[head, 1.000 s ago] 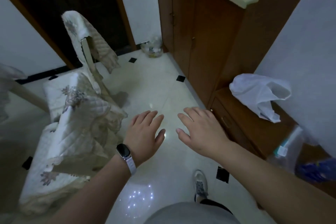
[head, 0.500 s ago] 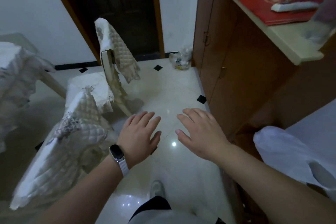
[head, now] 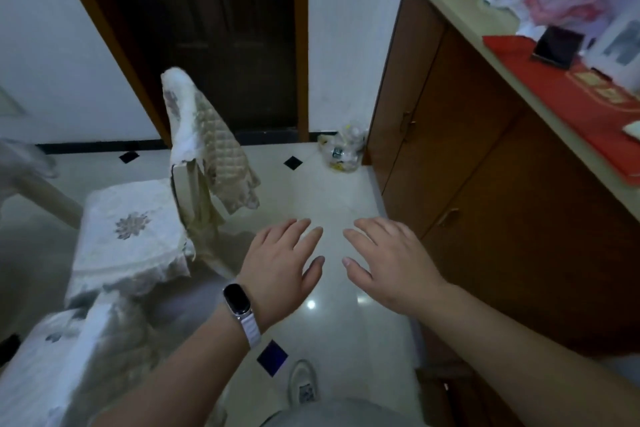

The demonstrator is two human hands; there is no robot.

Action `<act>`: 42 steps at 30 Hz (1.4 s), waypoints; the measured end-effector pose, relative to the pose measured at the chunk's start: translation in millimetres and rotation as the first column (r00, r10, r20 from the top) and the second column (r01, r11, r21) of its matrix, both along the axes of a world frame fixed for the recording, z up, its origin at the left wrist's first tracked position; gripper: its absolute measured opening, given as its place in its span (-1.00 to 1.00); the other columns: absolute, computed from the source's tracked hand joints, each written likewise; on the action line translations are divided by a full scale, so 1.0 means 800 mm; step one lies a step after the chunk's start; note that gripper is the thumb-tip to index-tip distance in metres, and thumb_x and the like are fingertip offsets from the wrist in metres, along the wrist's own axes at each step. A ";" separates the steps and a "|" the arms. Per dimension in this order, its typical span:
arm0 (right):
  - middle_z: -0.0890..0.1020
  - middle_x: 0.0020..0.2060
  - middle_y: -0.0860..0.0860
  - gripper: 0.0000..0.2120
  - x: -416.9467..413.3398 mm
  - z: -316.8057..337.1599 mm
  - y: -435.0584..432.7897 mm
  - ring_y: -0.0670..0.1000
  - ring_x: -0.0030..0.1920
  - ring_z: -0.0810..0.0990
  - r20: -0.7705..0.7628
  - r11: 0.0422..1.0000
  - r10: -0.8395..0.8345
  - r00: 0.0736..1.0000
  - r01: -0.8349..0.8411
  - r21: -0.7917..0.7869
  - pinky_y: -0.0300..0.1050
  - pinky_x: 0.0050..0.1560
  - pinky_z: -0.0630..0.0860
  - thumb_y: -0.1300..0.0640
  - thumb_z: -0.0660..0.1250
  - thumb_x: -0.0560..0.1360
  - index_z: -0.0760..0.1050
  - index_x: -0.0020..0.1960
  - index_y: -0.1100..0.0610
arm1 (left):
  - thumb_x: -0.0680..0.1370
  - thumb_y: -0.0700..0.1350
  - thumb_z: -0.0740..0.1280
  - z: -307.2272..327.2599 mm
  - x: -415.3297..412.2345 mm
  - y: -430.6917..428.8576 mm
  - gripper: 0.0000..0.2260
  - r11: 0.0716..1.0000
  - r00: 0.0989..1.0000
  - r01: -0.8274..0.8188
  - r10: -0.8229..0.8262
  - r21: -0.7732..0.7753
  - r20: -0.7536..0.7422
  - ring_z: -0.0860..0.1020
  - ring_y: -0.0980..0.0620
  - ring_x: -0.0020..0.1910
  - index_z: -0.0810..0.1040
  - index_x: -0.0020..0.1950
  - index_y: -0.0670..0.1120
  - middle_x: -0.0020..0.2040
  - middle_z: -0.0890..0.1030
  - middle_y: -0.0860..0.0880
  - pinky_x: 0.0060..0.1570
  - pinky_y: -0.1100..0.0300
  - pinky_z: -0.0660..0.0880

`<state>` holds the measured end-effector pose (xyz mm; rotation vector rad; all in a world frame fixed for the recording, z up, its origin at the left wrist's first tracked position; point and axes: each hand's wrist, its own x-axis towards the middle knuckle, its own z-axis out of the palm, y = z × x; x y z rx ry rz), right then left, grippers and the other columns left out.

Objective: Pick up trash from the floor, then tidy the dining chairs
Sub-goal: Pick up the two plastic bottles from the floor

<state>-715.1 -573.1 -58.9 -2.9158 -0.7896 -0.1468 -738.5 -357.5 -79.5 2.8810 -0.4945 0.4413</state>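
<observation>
Obs., head view.

**Placement and hold**
- Wooden cabinet (head: 485, 191) ran along the right wall. Its top carried a red mat (head: 571, 94) and a dark phone (head: 557, 45), probably put there to be off the floor.
- Tiled floor (head: 332, 198) formed a lane between the cabinet and the chairs.
- Far chair (head: 131, 236) stood left of the lane. Its quilted back cover (head: 207, 135) hung askew, half slipped off. Judged untidy and not yet attended to.
- Near chair (head: 69, 357) stood at lower left, blurred, and its angle could not be told.
- Left hand (head: 280, 267) and right hand (head: 391, 263) were held out palm-down over the lane, just beside each other. Fingers were spread and relaxed, grasping nothing. Judged a ready posture for the walk toward the trash, not a reach.
- Trash bag (head: 343, 149), clear plastic with litter inside, lay on the floor in the far corner. It was touching or just beside the cabinet end and well apart from both hands. Judged to be the first pickup.
- Wristband (head: 239, 302) was worn on the left wrist.

**Counts**
- Cabinets: 1
- Chairs: 2 certain. A third covered shape at the left edge was too blurred to name.
- Hands: 2, both empty
- Trash bags on the floor: 1. No other litter could be made out.
- Shoes (head: 303, 381) in view: 1
- Phones: 1
</observation>
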 end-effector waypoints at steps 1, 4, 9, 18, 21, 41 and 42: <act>0.57 0.20 0.01 -0.56 0.025 0.004 0.009 0.05 0.21 0.50 0.007 1.000 -0.001 1.000 0.001 -0.008 -0.01 0.18 0.42 -0.17 0.12 0.54 0.51 0.28 0.03 | 0.55 0.09 0.22 0.003 0.025 0.008 -0.60 1.000 1.000 0.017 -0.017 0.000 0.010 0.55 -0.14 0.19 0.56 0.28 -0.08 0.22 0.60 -0.10 0.11 -0.02 0.48; 0.55 0.22 0.01 -0.55 0.088 0.009 0.029 0.06 0.23 0.48 0.011 1.000 0.011 1.000 -0.011 0.000 0.01 0.21 0.40 -0.17 0.11 0.55 0.49 0.29 0.04 | 0.55 0.09 0.20 0.008 0.093 0.027 -0.61 1.000 1.000 0.012 -0.012 0.013 0.019 0.55 -0.14 0.19 0.55 0.27 -0.08 0.21 0.60 -0.11 0.12 -0.03 0.49; 0.57 0.19 0.03 -0.55 0.178 0.005 0.051 0.07 0.20 0.50 0.028 0.999 0.046 0.999 -0.046 0.022 0.01 0.17 0.41 -0.16 0.12 0.54 0.51 0.27 0.06 | 0.54 0.09 0.21 0.006 0.179 0.050 -0.61 1.000 0.999 -0.019 0.019 -0.010 0.048 0.55 -0.15 0.19 0.57 0.26 -0.08 0.20 0.61 -0.10 0.10 -0.03 0.49; 0.58 0.17 0.05 -0.53 0.393 -0.028 0.068 0.11 0.18 0.51 0.055 0.980 0.159 0.986 -0.165 0.109 0.02 0.16 0.43 -0.16 0.11 0.52 0.54 0.23 0.09 | 0.55 0.10 0.21 -0.005 0.353 0.061 -0.61 0.985 0.986 -0.169 0.169 0.039 0.007 0.55 -0.14 0.19 0.58 0.25 -0.07 0.21 0.61 -0.09 0.10 -0.02 0.50; 0.58 0.15 0.05 -0.54 0.472 -0.023 0.072 0.11 0.17 0.51 0.045 0.968 0.210 0.977 -0.214 0.131 0.02 0.15 0.42 -0.16 0.11 0.52 0.55 0.21 0.09 | 0.56 0.12 0.20 0.003 0.416 0.060 -0.60 0.967 0.968 -0.249 0.250 0.046 -0.034 0.54 -0.14 0.21 0.57 0.27 -0.06 0.23 0.60 -0.09 0.13 -0.04 0.49; 0.58 0.16 0.02 -0.55 0.831 -0.021 0.186 0.09 0.17 0.51 -0.032 0.896 0.440 0.898 -0.436 0.081 0.03 0.16 0.45 -0.18 0.14 0.49 0.54 0.23 0.04 | 0.54 0.10 0.23 -0.005 0.712 0.125 -0.62 0.868 0.871 -0.491 0.492 -0.066 -0.004 0.54 -0.12 0.23 0.60 0.24 -0.05 0.23 0.60 -0.06 0.14 -0.02 0.47; 0.58 0.18 0.02 -0.55 0.849 -0.021 0.200 0.09 0.19 0.51 -0.036 0.895 0.444 0.895 -0.441 0.071 0.03 0.17 0.45 -0.18 0.15 0.50 0.53 0.24 0.04 | 0.54 0.11 0.22 -0.009 0.731 0.138 -0.62 0.867 0.870 -0.491 0.492 -0.079 -0.009 0.54 -0.11 0.23 0.60 0.24 -0.05 0.23 0.60 -0.06 0.15 -0.03 0.47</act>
